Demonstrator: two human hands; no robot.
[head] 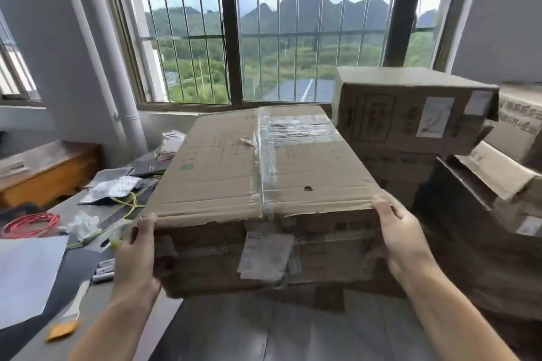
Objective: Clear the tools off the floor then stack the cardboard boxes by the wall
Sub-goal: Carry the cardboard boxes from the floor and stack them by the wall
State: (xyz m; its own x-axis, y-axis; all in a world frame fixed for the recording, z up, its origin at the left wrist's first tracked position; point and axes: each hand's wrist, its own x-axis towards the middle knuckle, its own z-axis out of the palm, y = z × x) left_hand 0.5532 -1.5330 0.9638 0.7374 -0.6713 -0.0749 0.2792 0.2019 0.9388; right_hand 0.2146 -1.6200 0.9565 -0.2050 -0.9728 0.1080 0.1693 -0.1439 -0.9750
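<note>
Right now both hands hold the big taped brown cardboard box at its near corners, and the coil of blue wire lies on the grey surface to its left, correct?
Not quite: in the head view the coil of wire is red, not blue. The rest stands: the left hand and right hand hold the big taped brown cardboard box at its near corners.

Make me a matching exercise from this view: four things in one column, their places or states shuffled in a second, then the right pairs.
Things:
1. large taped cardboard box
2. coiled red cable
3. labelled brown cardboard box
4. white vertical pipe

Places:
A. left of the window
B. top of the stack on the right
C. gripped by left hand and right hand
D. far left

Pairs: 1-C, 2-D, 3-B, 4-A
</note>
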